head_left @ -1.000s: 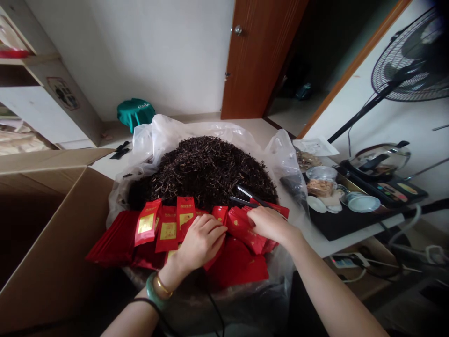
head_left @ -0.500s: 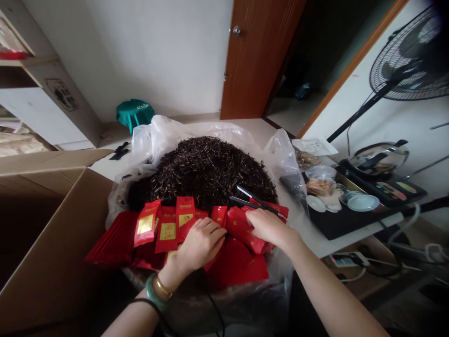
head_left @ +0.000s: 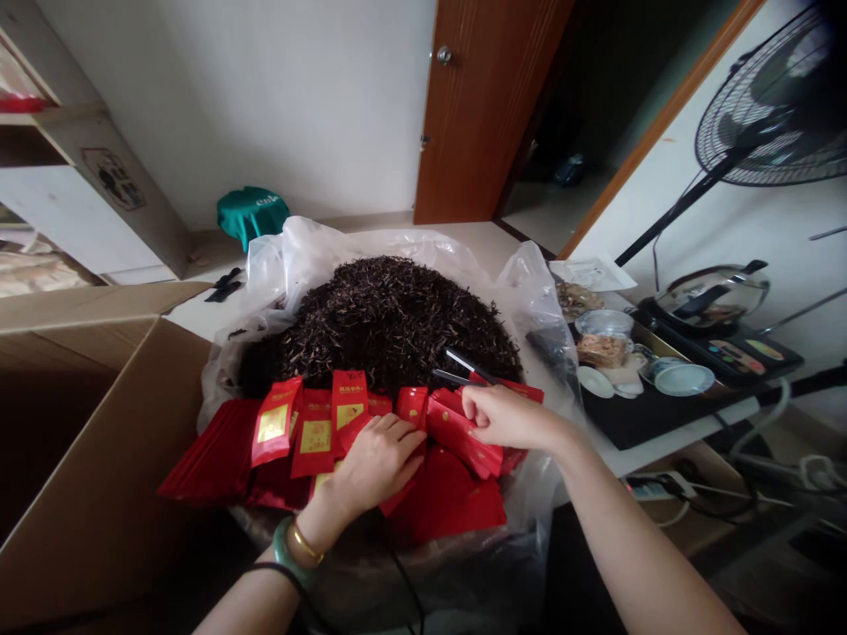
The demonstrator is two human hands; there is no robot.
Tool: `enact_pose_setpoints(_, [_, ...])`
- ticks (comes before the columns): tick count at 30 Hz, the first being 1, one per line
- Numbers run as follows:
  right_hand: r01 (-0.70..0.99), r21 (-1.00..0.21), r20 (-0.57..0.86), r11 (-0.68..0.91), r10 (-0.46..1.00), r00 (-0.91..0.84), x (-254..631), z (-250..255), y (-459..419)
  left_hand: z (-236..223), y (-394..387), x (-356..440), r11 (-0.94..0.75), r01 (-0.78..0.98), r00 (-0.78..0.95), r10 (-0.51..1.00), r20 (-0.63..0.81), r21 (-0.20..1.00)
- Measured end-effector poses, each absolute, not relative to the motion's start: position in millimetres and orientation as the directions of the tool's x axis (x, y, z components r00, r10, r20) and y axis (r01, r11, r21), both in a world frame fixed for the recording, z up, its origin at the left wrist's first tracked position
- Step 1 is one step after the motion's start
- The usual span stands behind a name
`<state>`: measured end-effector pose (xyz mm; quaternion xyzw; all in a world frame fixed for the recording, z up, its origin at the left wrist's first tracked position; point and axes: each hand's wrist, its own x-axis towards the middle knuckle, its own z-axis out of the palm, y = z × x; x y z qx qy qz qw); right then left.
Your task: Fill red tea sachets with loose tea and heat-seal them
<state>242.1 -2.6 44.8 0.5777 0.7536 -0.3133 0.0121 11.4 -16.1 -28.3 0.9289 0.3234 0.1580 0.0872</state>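
Now the left hand point(head_left: 377, 463) lies with fingers spread on red tea sachets point(head_left: 316, 437); the right hand point(head_left: 509, 419), fingers together, rests on them too.

From my screen this looks like a plain room in someone's home, lol: wooden door point(head_left: 493, 110), floor fan point(head_left: 771, 106), steel pot point(head_left: 711, 297), tea tray point(head_left: 628, 428), cardboard box point(head_left: 99, 441) beside a big bag point(head_left: 291, 265) of loose tea point(head_left: 384, 326).

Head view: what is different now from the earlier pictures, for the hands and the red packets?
The right hand has shifted slightly up and toward the left hand, further over the black tool. No visible grasp or release. The left hand stays on the red packets, which barely changed. The heap of dark tea leaves and the plastic bag stayed as they were.
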Motion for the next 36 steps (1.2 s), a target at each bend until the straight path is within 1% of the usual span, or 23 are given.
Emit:
enact_pose_setpoints(2, [0.714,-0.697,-0.373,0.06,0.821,-0.433,251,50,0,-29,-17,11,-0.78,0.563,0.719,0.626,0.302,0.274])
enact_pose_setpoints(3, [0.615,-0.788,-0.353,0.022,0.802,-0.482,252,52,1,-29,-17,11,-0.786,0.556,0.706,0.618,0.346,0.27])
enact_pose_setpoints(5, [0.42,-0.907,-0.292,-0.044,0.782,-0.55,249,52,1,-29,-19,10,-0.806,0.538,0.683,0.588,0.432,0.246])
enact_pose_setpoints(7, [0.246,-0.964,-0.229,-0.1,0.783,-0.578,237,48,1,-29,-20,10,-0.823,0.526,0.66,0.555,0.506,0.216])
enact_pose_setpoints(9, [0.101,-0.981,-0.191,-0.163,0.803,-0.564,221,40,0,-26,-21,10,-0.825,0.52,0.614,0.541,0.575,0.221])
enact_pose_setpoints(10, [0.057,-0.98,-0.19,-0.189,0.82,-0.541,214,36,-1,-24,-20,10,-0.816,0.519,0.574,0.555,0.603,0.256])
enact_pose_setpoints(11, [0.043,-0.981,-0.183,-0.187,0.848,-0.497,208,33,-2,-22,-20,9,-0.792,0.52,0.522,0.591,0.615,0.32])
enact_pose_setpoints(12, [0.055,-0.988,-0.152,-0.142,0.891,-0.429,203,31,-3,-20,-20,9,-0.75,0.521,0.463,0.65,0.602,0.409])
enact_pose_setpoints(13, [0.094,-0.994,-0.081,-0.052,0.937,-0.34,199,30,-4,-17,-19,8,-0.684,0.518,0.403,0.725,0.558,0.515])
enact_pose_setpoints(14, [0.158,-0.984,0.034,0.077,0.967,-0.254,197,30,-5,-15,-19,8,-0.596,0.507,0.35,0.803,0.483,0.623])
enact_pose_setpoints(15, [0.241,-0.943,0.184,0.228,0.964,-0.191,195,31,-6,-13,-18,7,-0.5,0.486,0.314,0.866,0.39,0.717])
enact_pose_setpoints(16, [0.33,-0.867,0.337,0.375,0.927,-0.168,193,32,-8,-11,-18,7,-0.41,0.454,0.302,0.906,0.296,0.791])
enact_pose_setpoints(17, [0.411,-0.764,0.46,0.498,0.866,-0.193,191,32,-9,-9,-19,7,-0.333,0.418,0.309,0.927,0.212,0.845])
enact_pose_setpoints(18, [0.476,-0.651,0.546,0.592,0.8,-0.248,188,33,-10,-7,-19,6,-0.271,0.381,0.326,0.934,0.147,0.884])
enact_pose_setpoints(20, [0.561,-0.449,0.629,0.696,0.692,-0.354,182,31,-12,-5,-20,6,-0.17,0.325,0.347,0.937,0.05,0.93])
enact_pose_setpoints(21, [0.59,-0.378,0.65,0.713,0.659,-0.379,179,30,-12,-5,-20,6,-0.122,0.303,0.342,0.94,0.012,0.945])
enact_pose_setpoints(24, [0.648,-0.264,0.7,0.714,0.604,-0.381,171,23,-11,-4,-19,7,0.001,0.223,0.302,0.951,-0.07,0.975])
enact_pose_setpoints(27, [0.655,-0.209,0.741,0.726,0.555,-0.378,168,16,-8,-4,-19,7,0.072,0.143,0.298,0.948,-0.113,0.987])
enact_pose_setpoints(29, [0.64,-0.211,0.766,0.739,0.532,-0.362,168,11,-6,-4,-20,7,0.1,0.109,0.317,0.939,-0.13,0.989])
enact_pose_setpoints(32, [0.625,-0.282,0.795,0.728,0.542,-0.272,168,8,-4,-4,-22,8,0.123,0.084,0.328,0.934,-0.144,0.989])
enact_pose_setpoints(34, [0.622,-0.347,0.793,0.702,0.573,-0.205,168,7,-5,-5,-23,9,0.122,0.085,0.319,0.937,-0.143,0.989])
enact_pose_setpoints(36, [0.614,-0.386,0.787,0.688,0.593,-0.17,167,7,-6,-5,-23,10,0.11,0.093,0.308,0.942,-0.134,0.99])
